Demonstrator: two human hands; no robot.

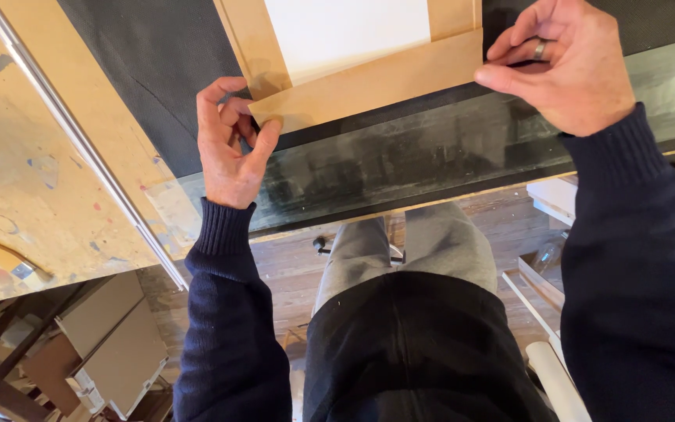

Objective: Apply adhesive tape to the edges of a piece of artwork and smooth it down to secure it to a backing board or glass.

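The work in hand looks like folding or pressing down the near flap of a brown paper wrap point(369, 82) around a white sheet point(345, 31), which lies at 12 o'clock on the dark mat point(142, 70). The left hand point(230, 144) pinches the flap's left corner at about 10 o'clock, thumb pressed on top and fingers curled under the edge. The right hand point(568, 66), at 2 o'clock, holds the flap's right end between thumb and forefinger, the other fingers bunched together; a ring point(539, 51) shows on one of them.

By my judgement the flap is folded over but not yet fixed. The next move would call for keeping both corners level and tight so that the crease runs straight along the sheet's lower edge, without letting either end slip.

A glossy dark strip point(431, 152) runs along the bench edge just below the flap, from 9 to 3 o'clock. A paint-spattered board point(33, 187) with a metal rail point(80, 137) lies at 9 o'clock, well apart. Below, at 7 o'clock, boxes point(111, 344) stand on the wooden floor point(291, 266). Nothing lies on the flap or between the hands; I see no tape or tool near them.
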